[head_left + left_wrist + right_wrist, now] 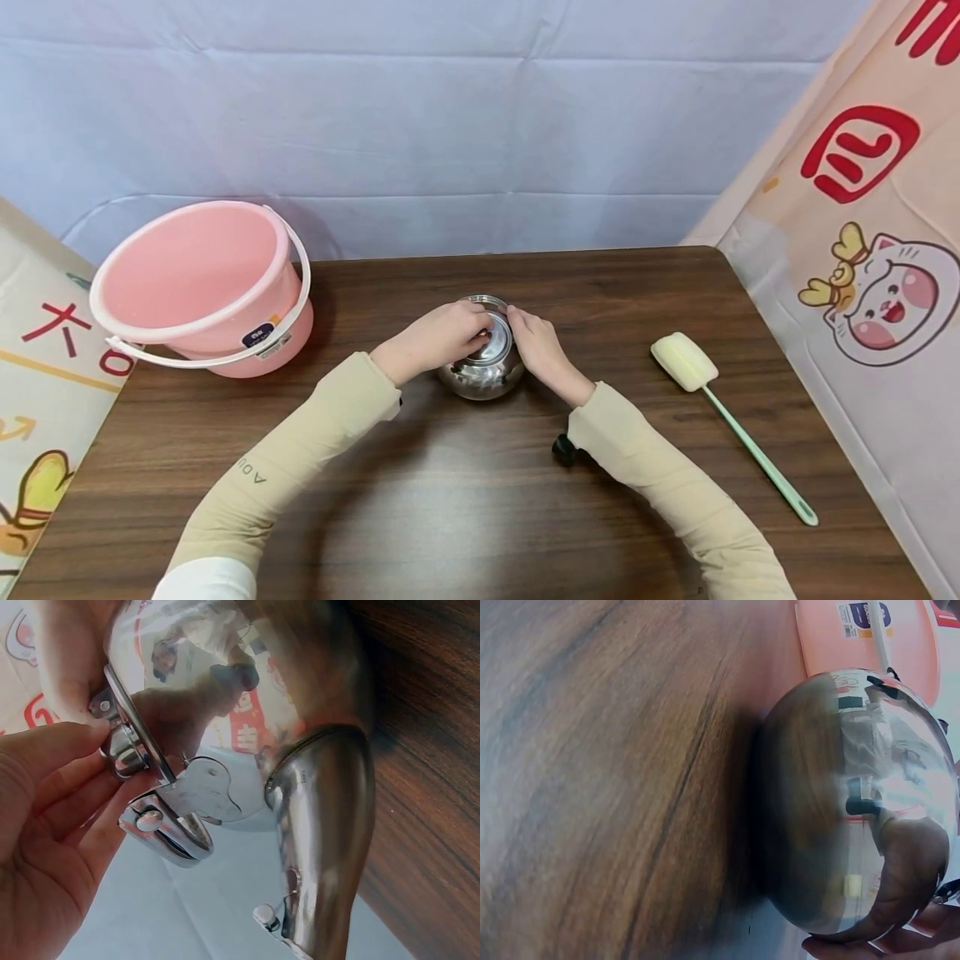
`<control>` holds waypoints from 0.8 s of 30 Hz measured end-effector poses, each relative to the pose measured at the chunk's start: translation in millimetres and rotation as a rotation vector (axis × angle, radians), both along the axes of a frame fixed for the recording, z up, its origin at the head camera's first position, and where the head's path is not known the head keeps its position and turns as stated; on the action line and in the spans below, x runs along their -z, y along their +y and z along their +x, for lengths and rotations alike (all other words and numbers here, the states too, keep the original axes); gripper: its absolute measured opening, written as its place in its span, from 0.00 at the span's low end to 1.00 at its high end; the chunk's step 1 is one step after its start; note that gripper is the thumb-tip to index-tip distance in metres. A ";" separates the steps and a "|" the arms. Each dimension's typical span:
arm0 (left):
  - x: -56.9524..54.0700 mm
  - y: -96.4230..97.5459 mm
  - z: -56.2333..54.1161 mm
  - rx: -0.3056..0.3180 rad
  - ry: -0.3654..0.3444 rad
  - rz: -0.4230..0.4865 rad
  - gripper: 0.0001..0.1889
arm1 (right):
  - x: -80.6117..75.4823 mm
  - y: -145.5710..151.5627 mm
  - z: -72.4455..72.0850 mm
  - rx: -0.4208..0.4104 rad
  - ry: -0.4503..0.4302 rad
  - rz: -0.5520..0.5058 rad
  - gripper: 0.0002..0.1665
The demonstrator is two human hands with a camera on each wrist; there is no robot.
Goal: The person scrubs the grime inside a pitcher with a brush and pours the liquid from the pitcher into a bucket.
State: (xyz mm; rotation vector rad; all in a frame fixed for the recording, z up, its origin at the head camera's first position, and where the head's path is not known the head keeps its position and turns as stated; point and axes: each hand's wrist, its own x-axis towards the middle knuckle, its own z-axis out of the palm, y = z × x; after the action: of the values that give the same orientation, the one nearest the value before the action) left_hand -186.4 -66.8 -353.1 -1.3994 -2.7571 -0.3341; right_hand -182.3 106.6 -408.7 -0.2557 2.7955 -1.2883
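A shiny stainless steel kettle (478,385) stands on the brown table (450,475) in the head view. My left hand (438,340) reaches over its top; in the left wrist view, thumb and fingers pinch the knob (124,756) of the kettle's lid (495,346). Against the kettle's right side rests my right hand (546,357), its fingers fairly straight. The spout (324,832) and a metal handle bracket (161,825) show in the left wrist view. In the right wrist view, the round body bulges close to the camera, with right fingertips (840,949) touching it low down.
A pink bucket (288,333) with a white handle stands at the back left. To the right lies a sponge brush (686,360) with a long green handle. A pale cloth backdrop (420,125) hangs behind the table, and printed cloths flank both sides.
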 end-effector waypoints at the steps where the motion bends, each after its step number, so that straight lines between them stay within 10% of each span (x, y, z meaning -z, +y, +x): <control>1: -0.5 0.3 0.1 0.001 -0.003 0.002 0.04 | -0.1 0.1 0.1 -0.001 0.001 0.001 0.31; 24: -6.2 0.4 1.4 -0.003 -0.026 0.004 0.04 | 2.3 0.5 -1.1 -0.012 0.017 0.004 0.33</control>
State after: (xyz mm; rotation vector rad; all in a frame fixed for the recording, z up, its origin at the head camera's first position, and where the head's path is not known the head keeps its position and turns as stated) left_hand -185.0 -66.3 -346.9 -1.4003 -2.7771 -0.3606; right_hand -183.4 107.1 -411.0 -0.2845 2.8063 -1.2833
